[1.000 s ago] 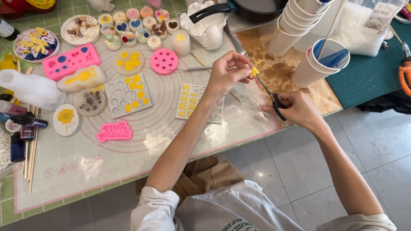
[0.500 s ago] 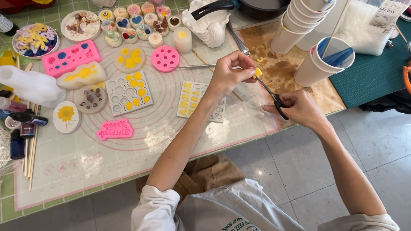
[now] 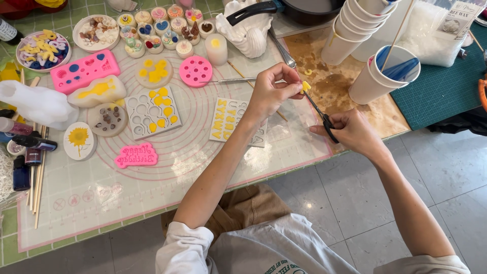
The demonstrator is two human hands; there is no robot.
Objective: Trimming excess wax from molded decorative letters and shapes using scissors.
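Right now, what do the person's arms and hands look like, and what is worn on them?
Both arms are bare from above the elbow down. White sleeves are pushed up to the upper arms. The left hand and right hand wear no gloves; no rings, watch or bracelets are visible.

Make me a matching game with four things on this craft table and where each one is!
Things:
1. small yellow piece
2. scissors
3. round pink mold
4. sunflower disc

Places:
A. near the table's left edge
B. in the right hand
C. pinched by the left hand
D. beside the little white candle

Pairs: 1-C, 2-B, 3-D, 4-A
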